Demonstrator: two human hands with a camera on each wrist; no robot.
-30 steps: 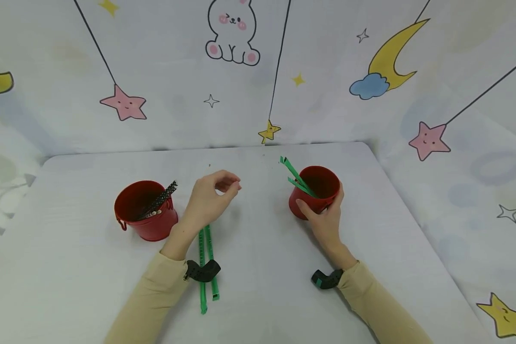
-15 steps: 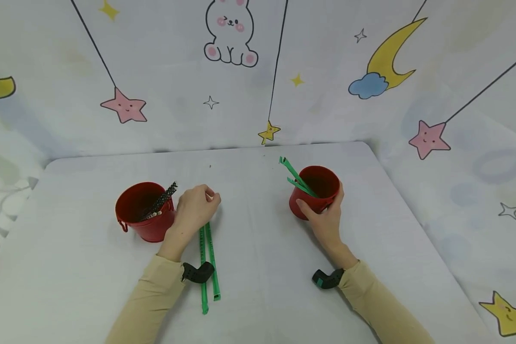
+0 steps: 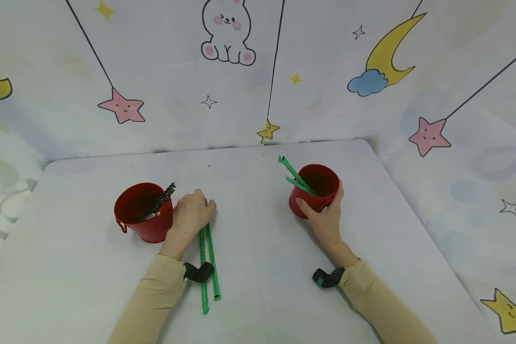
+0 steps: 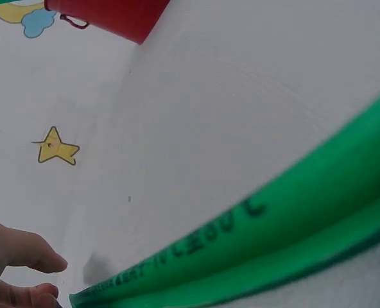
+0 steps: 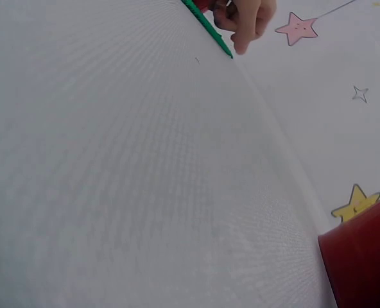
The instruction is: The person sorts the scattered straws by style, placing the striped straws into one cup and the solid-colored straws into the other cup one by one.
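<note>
My left hand (image 3: 189, 215) is low over the table at the far ends of two green wrapped straws (image 3: 216, 284), fingers bent. In the left wrist view, its fingers (image 4: 33, 250) are apart, close to the end of one printed green straw (image 4: 273, 218); no contact shows. My right hand (image 3: 327, 227) grips a red bucket (image 3: 300, 206) round its near right side, thumb in front. Two green straws (image 3: 298, 177) lean out over this bucket's left rim. Only part of the red bucket (image 5: 363, 256) shows in the right wrist view, without the fingers holding it.
Left of my left hand stands another red bucket (image 3: 152, 231), close to that hand. Black patterned straws (image 3: 161, 200) lean on its right rim. The white table (image 3: 262, 267) meets a printed cloth backdrop (image 3: 172, 62) at its far edge.
My left hand has moved left and down from mid-table to the far ends of the green straws lying there. The right hand keeps its grip on the bucket, which stays in place.
</note>
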